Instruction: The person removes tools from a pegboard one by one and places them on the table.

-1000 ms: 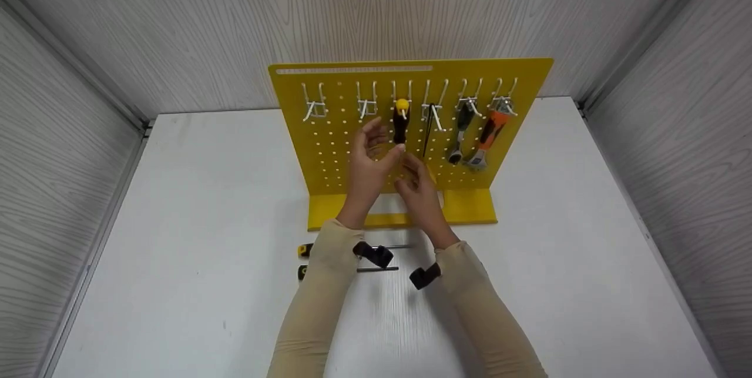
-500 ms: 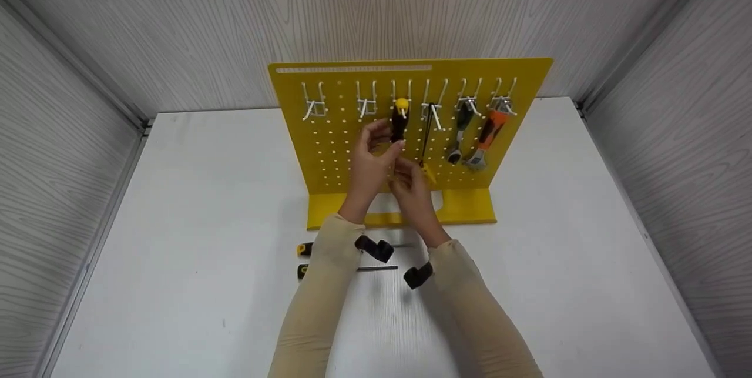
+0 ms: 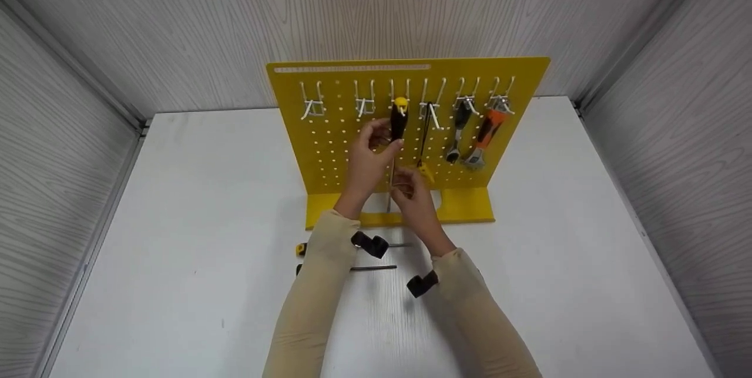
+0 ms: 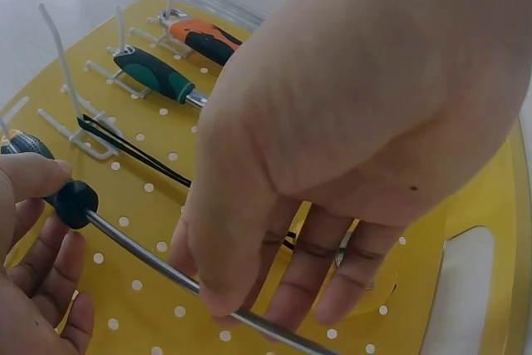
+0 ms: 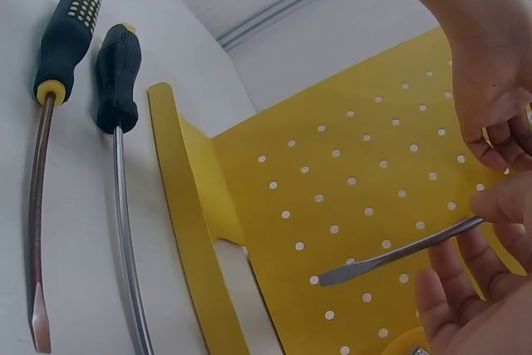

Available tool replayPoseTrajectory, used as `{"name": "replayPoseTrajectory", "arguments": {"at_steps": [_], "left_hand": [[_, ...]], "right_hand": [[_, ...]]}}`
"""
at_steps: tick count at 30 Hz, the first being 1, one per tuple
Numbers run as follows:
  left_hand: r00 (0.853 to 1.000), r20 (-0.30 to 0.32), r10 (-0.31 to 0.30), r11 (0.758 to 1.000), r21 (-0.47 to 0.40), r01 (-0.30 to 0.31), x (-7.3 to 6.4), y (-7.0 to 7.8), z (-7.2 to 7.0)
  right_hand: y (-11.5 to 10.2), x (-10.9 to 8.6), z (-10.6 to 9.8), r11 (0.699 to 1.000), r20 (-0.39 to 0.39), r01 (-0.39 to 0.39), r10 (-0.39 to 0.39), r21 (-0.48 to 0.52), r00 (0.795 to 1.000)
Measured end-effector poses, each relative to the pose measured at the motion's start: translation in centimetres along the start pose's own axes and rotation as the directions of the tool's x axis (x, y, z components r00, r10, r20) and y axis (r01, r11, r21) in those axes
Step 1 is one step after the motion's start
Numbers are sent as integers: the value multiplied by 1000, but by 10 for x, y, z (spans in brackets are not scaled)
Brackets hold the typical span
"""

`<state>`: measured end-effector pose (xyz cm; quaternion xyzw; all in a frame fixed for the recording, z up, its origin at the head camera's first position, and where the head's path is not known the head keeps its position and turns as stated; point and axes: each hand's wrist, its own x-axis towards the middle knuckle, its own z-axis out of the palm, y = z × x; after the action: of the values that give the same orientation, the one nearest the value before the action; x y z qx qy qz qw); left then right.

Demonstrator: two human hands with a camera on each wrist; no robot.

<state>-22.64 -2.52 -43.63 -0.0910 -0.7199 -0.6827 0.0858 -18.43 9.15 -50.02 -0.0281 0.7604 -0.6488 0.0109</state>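
Observation:
A flathead screwdriver with a black handle (image 3: 399, 123) and yellow end cap hangs upright at a double hook on the yellow pegboard (image 3: 335, 149). My left hand (image 3: 367, 157) holds the lower handle, thumb in front and fingers curled behind, near the collar (image 4: 76, 204). Lower down, my right hand (image 3: 414, 196) pinches the steel shaft between thumb and fingers. The flat blade (image 5: 349, 272) points past the right fingertips, in front of the board's holes. In the left wrist view, the right hand (image 4: 332, 122) covers part of the board.
Two more screwdrivers (image 5: 71, 39) lie on the white table below the board. Right of the held one hang a yellow tool (image 3: 426, 172) on a black cord, a green-and-black wrench (image 3: 460, 128) and an orange adjustable wrench (image 3: 489, 131). White hooks (image 3: 364, 106) stick out at left.
My right hand has slid down, so the shaft now shows between the hands. My left fingers have closed in on the screwdriver's handle, which stays at the same hook.

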Motion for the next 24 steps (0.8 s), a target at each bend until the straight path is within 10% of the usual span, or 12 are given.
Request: {"name": "replayPoseTrajectory", "arguments": {"at_steps": [24], "left_hand": [[996, 46, -75, 997, -29, 76, -4, 10, -1]], "right_hand": [[23, -23, -10, 1000, 63, 9, -8, -20, 998]]}}
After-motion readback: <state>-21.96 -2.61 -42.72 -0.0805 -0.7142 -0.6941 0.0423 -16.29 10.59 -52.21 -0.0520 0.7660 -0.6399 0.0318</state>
